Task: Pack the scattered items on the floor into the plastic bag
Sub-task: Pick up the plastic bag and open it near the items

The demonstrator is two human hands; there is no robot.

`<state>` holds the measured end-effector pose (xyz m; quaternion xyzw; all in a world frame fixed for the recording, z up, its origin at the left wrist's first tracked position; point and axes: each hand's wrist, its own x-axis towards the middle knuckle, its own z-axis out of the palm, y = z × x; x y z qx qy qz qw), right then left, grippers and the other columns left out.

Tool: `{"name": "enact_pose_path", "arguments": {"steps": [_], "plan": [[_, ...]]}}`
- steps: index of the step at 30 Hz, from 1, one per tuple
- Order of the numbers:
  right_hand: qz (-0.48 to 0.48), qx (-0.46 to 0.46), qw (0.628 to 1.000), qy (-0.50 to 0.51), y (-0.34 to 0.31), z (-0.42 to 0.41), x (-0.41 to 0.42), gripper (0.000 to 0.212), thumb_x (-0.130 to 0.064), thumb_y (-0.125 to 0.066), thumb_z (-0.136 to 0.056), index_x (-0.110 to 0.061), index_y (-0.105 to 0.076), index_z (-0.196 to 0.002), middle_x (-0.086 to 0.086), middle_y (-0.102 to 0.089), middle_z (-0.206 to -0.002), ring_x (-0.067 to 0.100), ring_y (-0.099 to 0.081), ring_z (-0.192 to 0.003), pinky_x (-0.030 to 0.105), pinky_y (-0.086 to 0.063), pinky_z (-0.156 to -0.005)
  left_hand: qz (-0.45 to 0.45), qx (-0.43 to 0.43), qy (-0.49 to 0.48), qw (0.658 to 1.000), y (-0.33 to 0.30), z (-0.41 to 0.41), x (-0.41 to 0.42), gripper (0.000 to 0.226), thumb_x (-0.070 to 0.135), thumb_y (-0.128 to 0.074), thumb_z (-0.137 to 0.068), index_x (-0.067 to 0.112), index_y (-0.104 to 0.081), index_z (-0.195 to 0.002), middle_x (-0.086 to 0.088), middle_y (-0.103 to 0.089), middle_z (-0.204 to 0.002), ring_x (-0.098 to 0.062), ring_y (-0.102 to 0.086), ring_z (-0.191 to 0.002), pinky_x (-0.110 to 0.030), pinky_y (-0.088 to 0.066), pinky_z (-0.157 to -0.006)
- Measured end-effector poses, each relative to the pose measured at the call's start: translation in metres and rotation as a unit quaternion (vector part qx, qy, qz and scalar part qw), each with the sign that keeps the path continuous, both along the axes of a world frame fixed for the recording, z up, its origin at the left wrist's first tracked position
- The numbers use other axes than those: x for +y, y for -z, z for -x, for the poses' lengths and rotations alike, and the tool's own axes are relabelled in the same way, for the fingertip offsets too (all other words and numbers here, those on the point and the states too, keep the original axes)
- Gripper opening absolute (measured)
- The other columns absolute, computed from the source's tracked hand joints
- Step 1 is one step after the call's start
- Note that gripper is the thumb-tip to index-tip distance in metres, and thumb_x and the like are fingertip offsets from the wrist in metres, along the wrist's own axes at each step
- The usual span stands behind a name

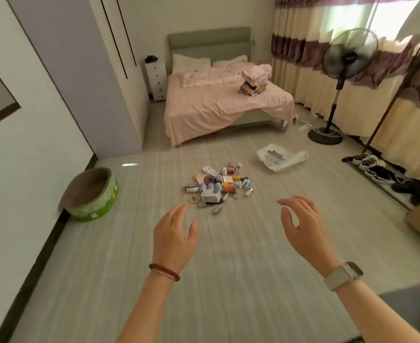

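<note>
Left hand point(174, 233) and right hand point(303, 226) raised forward, fingers loosely spread — holding nothing, scattered items point(218, 185) beyond, plastic bag point(278, 158) apart.

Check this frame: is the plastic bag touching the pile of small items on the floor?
Apart. The head view shows the plastic bag lying beyond and right of the pile, with bare floor between them.

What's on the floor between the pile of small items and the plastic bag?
Nothing: in the head view, the floor between the pile of small items and the plastic bag is bare.
</note>
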<state>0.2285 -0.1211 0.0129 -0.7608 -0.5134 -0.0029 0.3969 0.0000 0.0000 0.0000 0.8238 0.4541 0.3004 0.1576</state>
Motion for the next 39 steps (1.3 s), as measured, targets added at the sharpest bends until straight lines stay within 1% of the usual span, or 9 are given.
{"name": "enact_pose_path", "arguments": {"steps": [4,6,9,15,18,24,31,35,39], "plan": [[0.127,0.091,0.988,0.017,0.077,-0.003,-0.016,0.022,-0.013,-0.051,-0.091,-0.010,-0.063,-0.109,0.009,-0.066,-0.109,0.029,-0.051,-0.115,0.041,-0.038,-0.098,0.112,0.065,-0.016,0.991,0.075,0.003,-0.001,0.056,0.043,-0.040,-0.082,0.006,-0.054,-0.122,-0.012,-0.059,-0.124,-0.028,-0.053,-0.117,-0.037,-0.039,-0.098],[0.204,0.140,0.969,0.017,0.112,-0.011,-0.022,0.026,-0.014,-0.048,-0.092,-0.011,-0.059,-0.116,0.008,-0.062,-0.117,0.026,-0.048,-0.118,0.035,-0.034,-0.100,0.177,0.088,-0.022,0.980,0.110,-0.001,0.000,0.045,0.031,-0.051,-0.087,0.008,-0.050,-0.126,-0.011,-0.054,-0.130,-0.026,-0.047,-0.122,-0.036,-0.035,-0.103],[0.288,0.191,0.938,0.031,0.148,-0.038,-0.013,0.033,-0.018,-0.044,-0.094,-0.011,-0.050,-0.126,0.008,-0.055,-0.128,0.024,-0.044,-0.124,0.032,-0.032,-0.102,0.240,0.116,-0.018,0.964,0.146,-0.029,0.015,0.044,0.023,-0.054,-0.089,0.009,-0.046,-0.129,-0.010,-0.050,-0.133,-0.024,-0.043,-0.125,-0.035,-0.032,-0.104],[0.389,0.243,0.887,0.046,0.184,-0.145,0.066,0.033,-0.020,-0.042,-0.095,-0.008,-0.052,-0.125,0.009,-0.054,-0.132,0.025,-0.047,-0.124,0.034,-0.035,-0.104,0.283,0.232,0.023,0.930,0.170,-0.149,0.107,0.051,0.040,-0.042,-0.088,0.014,-0.043,-0.132,-0.008,-0.049,-0.134,-0.025,-0.044,-0.124,-0.035,-0.034,-0.101],[0.398,0.245,0.882,0.065,0.180,-0.211,0.119,0.033,-0.022,-0.042,-0.095,-0.010,-0.053,-0.124,0.009,-0.056,-0.130,0.028,-0.048,-0.122,0.038,-0.037,-0.103,0.276,0.232,0.056,0.931,0.155,-0.229,0.178,0.054,0.042,-0.042,-0.085,0.015,-0.043,-0.131,-0.010,-0.049,-0.132,-0.027,-0.045,-0.123,-0.036,-0.036,-0.100],[0.393,0.226,0.889,0.071,0.165,-0.328,0.234,0.035,-0.022,-0.041,-0.094,-0.011,-0.052,-0.125,0.011,-0.057,-0.128,0.030,-0.047,-0.122,0.040,-0.040,-0.100,0.250,0.193,0.067,0.946,0.129,-0.366,0.297,0.044,0.029,-0.047,-0.090,0.015,-0.042,-0.131,-0.010,-0.047,-0.134,-0.027,-0.042,-0.125,-0.040,-0.036,-0.102],[0.398,0.249,0.880,0.066,0.176,-0.433,0.361,0.034,-0.021,-0.041,-0.095,-0.011,-0.052,-0.125,0.009,-0.056,-0.130,0.027,-0.047,-0.123,0.035,-0.038,-0.100,0.311,0.244,0.084,0.915,0.167,-0.453,0.407,0.044,0.029,-0.048,-0.091,0.015,-0.041,-0.132,-0.009,-0.045,-0.136,-0.026,-0.040,-0.126,-0.041,-0.037,-0.102],[0.406,0.269,0.867,0.104,0.176,-0.510,0.434,0.034,-0.019,-0.040,-0.096,-0.009,-0.050,-0.126,0.011,-0.053,-0.132,0.027,-0.049,-0.121,0.031,-0.037,-0.099,0.343,0.211,0.083,0.912,0.180,-0.535,0.502,0.043,0.026,-0.048,-0.090,0.012,-0.042,-0.131,-0.012,-0.045,-0.136,-0.026,-0.041,-0.126,-0.039,-0.036,-0.103],[0.409,0.270,0.863,0.121,0.156,-0.590,0.512,0.034,-0.020,-0.039,-0.096,-0.009,-0.048,-0.128,0.009,-0.054,-0.132,0.025,-0.051,-0.120,0.027,-0.037,-0.095,0.319,0.176,0.104,0.925,0.161,-0.645,0.597,0.041,0.023,-0.048,-0.090,0.010,-0.045,-0.129,-0.015,-0.046,-0.134,-0.030,-0.044,-0.122,-0.039,-0.038,-0.102]]}}
